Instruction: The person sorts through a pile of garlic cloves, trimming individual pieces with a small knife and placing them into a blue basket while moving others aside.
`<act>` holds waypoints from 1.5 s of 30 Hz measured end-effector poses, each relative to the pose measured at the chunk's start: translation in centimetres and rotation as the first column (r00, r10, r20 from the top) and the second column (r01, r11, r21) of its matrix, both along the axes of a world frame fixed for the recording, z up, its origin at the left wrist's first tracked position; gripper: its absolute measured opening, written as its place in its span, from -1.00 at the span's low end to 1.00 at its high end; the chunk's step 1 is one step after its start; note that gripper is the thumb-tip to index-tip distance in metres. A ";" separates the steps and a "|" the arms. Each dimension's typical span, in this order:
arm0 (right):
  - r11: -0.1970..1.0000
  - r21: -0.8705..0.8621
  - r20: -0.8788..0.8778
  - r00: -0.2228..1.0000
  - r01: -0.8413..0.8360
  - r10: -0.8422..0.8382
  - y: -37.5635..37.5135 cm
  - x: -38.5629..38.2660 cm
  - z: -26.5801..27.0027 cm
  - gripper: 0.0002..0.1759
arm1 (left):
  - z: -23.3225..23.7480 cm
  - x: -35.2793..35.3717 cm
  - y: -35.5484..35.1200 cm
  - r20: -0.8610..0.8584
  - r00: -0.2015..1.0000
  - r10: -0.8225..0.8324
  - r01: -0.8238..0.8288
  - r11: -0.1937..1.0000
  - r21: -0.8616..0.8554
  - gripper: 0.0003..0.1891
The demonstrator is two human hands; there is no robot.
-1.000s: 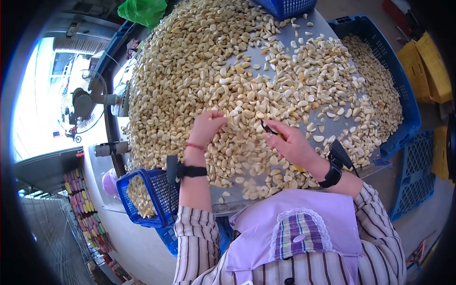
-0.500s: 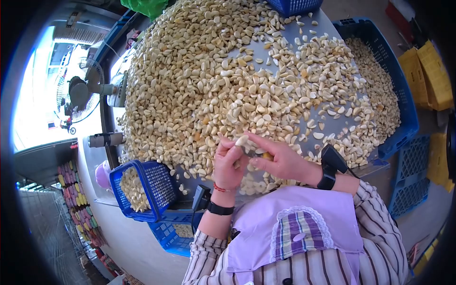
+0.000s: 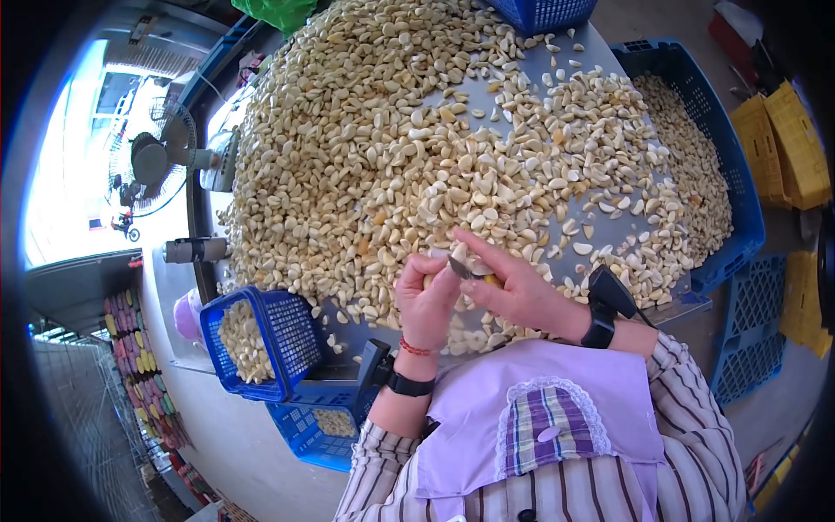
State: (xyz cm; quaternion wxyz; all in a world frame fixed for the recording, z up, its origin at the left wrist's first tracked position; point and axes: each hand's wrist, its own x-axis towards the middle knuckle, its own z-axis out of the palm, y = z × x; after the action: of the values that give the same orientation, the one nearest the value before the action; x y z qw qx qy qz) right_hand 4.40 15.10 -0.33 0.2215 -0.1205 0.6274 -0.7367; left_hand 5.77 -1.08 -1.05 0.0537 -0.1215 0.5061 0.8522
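Over the front edge of a metal table [image 3: 487, 111] my two hands meet. My left hand [image 3: 426, 300], with a red string bracelet at the wrist, is closed with its thumb and index finger on a pale clove [image 3: 458, 250]. My right hand [image 3: 517, 291] is wrapped round a small knife with a yellow handle [image 3: 492, 281]; its short dark blade [image 3: 459, 269] lies against my left thumb, beside the clove. A large spread of peeled garlic cloves [image 3: 348, 157] covers much of the table beyond my hands.
A blue basket [image 3: 291, 335] with cloves stands at the table's front left corner, above a lower blue crate [image 3: 304, 439]. A large blue crate of cloves [image 3: 748, 200] is at the right, a blue basket [image 3: 544, 13] at the far edge. A fan [image 3: 152, 161] is at the left.
My left hand has turned and moved slightly right, and the knife blade now shows between my hands. The clove at my fingertips has shifted a little up and right.
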 end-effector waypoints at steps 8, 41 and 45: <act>0.978 -0.210 0.482 0.871 0.011 0.093 0.0 -1.0 -1.7 -0.45 | 0.7 0.8 -2.7 -0.095 0.993 0.073 -0.025 0.901 0.433 -0.87; 0.971 -0.150 0.587 0.807 0.185 -0.063 -0.5 -1.9 -3.0 -0.57 | -3.0 -4.3 -17.7 0.023 0.988 0.153 -0.014 0.239 -0.971 -0.71; 0.988 -0.088 0.562 0.825 0.130 -0.059 -0.4 -1.6 -3.3 -0.57 | -7.2 -5.1 -17.8 0.140 0.988 0.061 0.150 -0.216 -0.965 -0.65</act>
State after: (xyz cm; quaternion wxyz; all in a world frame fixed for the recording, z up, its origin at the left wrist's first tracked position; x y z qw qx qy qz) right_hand 2.78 14.66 -3.58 0.3502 0.1173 0.4945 -0.7868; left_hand 0.64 -18.85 -8.26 0.0036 -0.1568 0.9795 0.1261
